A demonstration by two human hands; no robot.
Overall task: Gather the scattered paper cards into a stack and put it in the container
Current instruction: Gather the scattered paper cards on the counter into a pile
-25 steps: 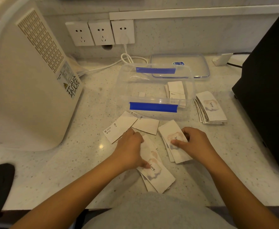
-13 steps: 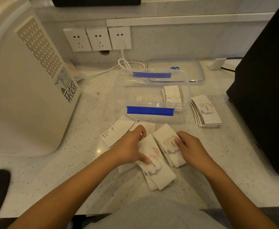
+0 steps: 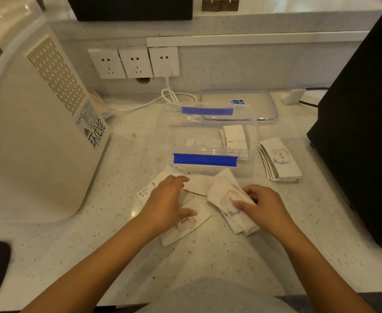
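White paper cards printed "love" lie loose on the counter in front of a clear plastic container [image 3: 162, 132] with blue clips. My left hand [image 3: 167, 199] lies flat, fingers spread, on a "love" card [image 3: 194, 224] and on face-down cards [image 3: 148, 189] beside it. My right hand [image 3: 264, 206] grips a small bunch of cards [image 3: 223, 195], which looks blurred. Inside the container rests a card stack [image 3: 234, 137]. To its right, on the counter, sits another card stack [image 3: 280, 159].
A large beige appliance [image 3: 38, 132] fills the left. A black box [image 3: 361, 120] stands at the right. The container's clear lid [image 3: 253, 105] lies behind it, near a white cable [image 3: 167, 96] plugged into wall sockets [image 3: 135, 62]. The counter's front edge is near my body.
My right hand has gathered more cards into its bunch and shifted them right. My left hand has slid a "love" card apart to the left. The view has tilted upward.
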